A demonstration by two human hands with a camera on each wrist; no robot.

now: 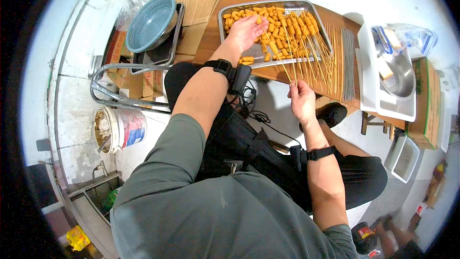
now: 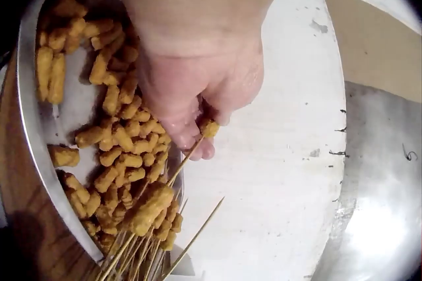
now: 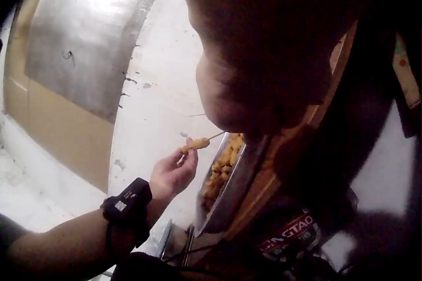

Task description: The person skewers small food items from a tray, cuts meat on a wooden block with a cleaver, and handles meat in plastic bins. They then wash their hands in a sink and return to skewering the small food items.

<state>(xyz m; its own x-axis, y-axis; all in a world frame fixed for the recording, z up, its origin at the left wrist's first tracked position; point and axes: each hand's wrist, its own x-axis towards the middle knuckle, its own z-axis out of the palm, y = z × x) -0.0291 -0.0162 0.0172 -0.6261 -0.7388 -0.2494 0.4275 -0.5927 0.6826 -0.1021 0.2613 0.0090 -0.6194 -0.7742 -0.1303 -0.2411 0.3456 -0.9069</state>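
Observation:
My left hand point(image 1: 245, 32) is over the metal tray point(image 1: 222, 31), pinching a small golden-brown food piece point(image 2: 210, 128) at the tip of a thin bamboo skewer point(image 1: 283, 65). Another piece point(image 2: 150, 210) is threaded lower on that skewer. In front of the tray, my right hand point(image 1: 303, 101) grips the skewer's lower end between thumb and fingers; in the right wrist view this hand point(image 3: 257, 50) is a dark shape. Loose pieces point(image 2: 122, 139) fill much of the tray. Loaded skewers point(image 1: 306, 25) lie along its right side, sticks pointing toward me.
Bare bamboo skewers point(image 1: 337, 69) and a bundle of grey sticks point(image 1: 347, 62) lie right of the tray on the wooden table point(image 1: 211, 33). Farther right stands a white bin point(image 1: 366, 86) with a steel bowl point(image 1: 405, 84). A blue basket point(image 1: 151, 24) and a bucket point(image 1: 129, 127) are at left.

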